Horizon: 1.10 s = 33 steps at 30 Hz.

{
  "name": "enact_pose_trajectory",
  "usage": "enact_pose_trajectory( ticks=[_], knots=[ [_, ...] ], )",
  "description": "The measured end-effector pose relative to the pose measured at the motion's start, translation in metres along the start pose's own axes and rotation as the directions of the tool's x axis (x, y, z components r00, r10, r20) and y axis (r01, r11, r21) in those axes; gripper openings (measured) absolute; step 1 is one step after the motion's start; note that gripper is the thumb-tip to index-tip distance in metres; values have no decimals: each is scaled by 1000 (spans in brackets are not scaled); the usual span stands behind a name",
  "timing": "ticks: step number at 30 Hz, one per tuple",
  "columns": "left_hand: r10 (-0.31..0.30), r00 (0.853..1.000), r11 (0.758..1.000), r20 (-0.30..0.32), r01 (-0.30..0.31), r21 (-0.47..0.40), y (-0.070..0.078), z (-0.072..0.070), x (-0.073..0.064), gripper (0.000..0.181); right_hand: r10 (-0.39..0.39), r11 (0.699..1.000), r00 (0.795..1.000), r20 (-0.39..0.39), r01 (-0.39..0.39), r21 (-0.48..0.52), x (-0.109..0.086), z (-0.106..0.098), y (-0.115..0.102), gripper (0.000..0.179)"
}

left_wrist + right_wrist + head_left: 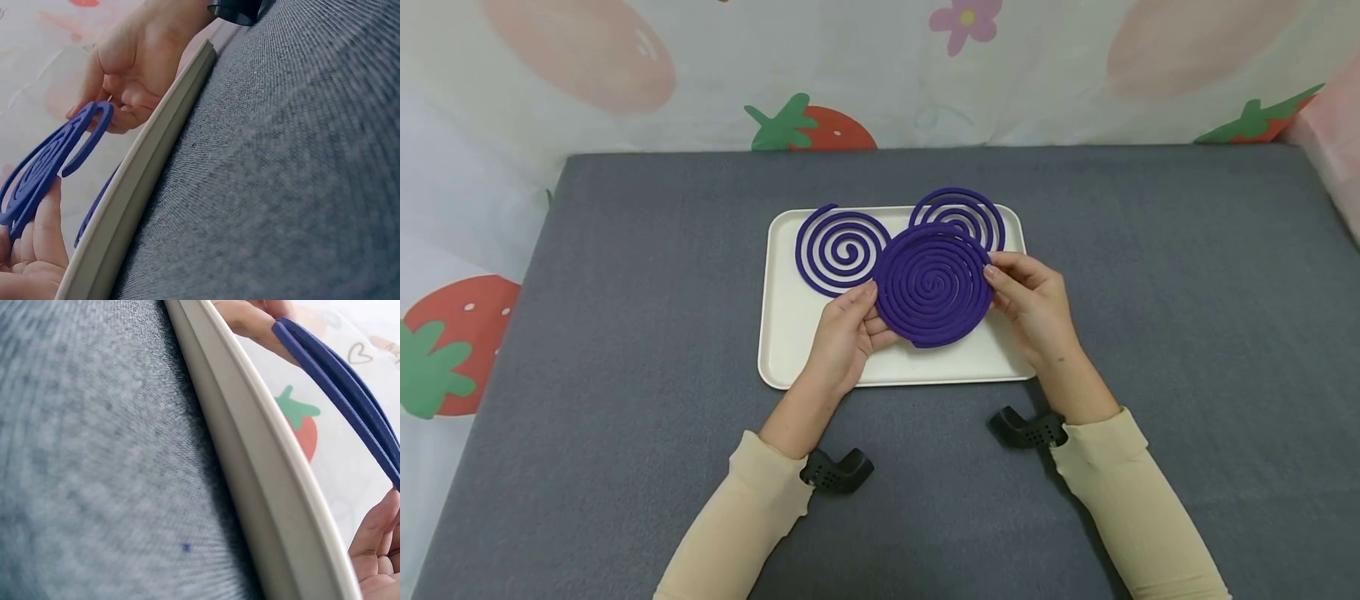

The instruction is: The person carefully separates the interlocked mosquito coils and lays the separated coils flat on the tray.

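Both hands hold a tightly wound purple mosquito coil [934,287] by opposite edges, raised over the white tray [808,329]. It looks like a nested pair; in the left wrist view one outer end hangs apart from the rest. My left hand [844,337] pinches the left edge, thumb on top and fingers beneath. On the other side, the right hand [1041,304] pinches the right edge between thumb and fingers. Behind them, a loose single coil [849,253] lies at the tray's left. Another single coil [957,192] lies at the back right, partly covered by the held one.
A grey cloth covers the table [647,333] around the tray. Behind it hangs a pale curtain [895,75] printed with strawberries and a flower. Black wrist cameras [838,472] sit below both wrists. A pink cloth [1330,142] shows at the far right.
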<state>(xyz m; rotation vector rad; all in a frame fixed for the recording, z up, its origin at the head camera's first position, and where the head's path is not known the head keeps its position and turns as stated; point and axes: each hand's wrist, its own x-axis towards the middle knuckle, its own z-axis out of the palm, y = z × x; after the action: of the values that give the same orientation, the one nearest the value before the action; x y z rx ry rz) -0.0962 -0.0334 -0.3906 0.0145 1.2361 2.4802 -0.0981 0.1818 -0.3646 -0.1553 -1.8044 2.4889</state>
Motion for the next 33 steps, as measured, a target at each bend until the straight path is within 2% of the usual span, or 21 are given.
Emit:
enact_pose_trajectory(
  ticks=[14,22,30,33],
  knots=[
    [42,999,994,19,-44,96,-3,1,1,38,4,1000,999,-38,-3,6,-1,0,-1,30],
    [57,998,988,11,-58,143,-3,1,0,37,73,997,996,-47,-74,-14,0,-1,-4,32],
    [41,999,992,-2,-40,122,-1,1,-1,37,65,998,997,-32,-64,4,0,0,-3,32],
    [35,999,996,-2,-34,86,0,0,-1,37,84,996,996,7,-84,0,0,0,-3,28]
  ],
)
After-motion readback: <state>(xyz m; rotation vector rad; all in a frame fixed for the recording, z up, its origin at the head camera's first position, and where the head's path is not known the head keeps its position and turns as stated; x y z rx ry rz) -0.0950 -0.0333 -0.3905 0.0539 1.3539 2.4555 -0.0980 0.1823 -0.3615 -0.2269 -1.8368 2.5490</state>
